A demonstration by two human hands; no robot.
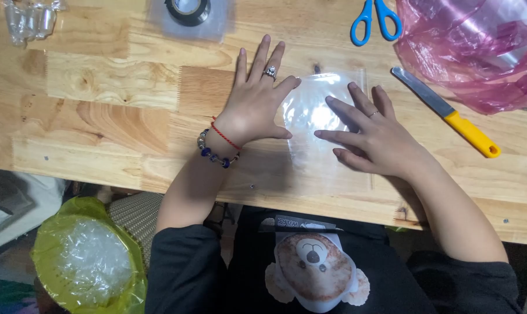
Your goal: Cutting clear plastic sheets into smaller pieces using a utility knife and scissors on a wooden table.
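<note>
Both hands lie flat and wide open on a clear plastic sheet (324,125) on the wooden counter (100,116). The left hand (255,102) presses its left edge, and the right hand (371,134) covers its right part. The sheet's long axis runs toward the person. A yellow-handled knife (447,110) lies nearer the right hand.

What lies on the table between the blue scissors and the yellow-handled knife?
In the head view, only bare wooden table lies between the blue scissors and the yellow-handled knife. The pink plastic bag sits just to the right of that stretch.
</note>
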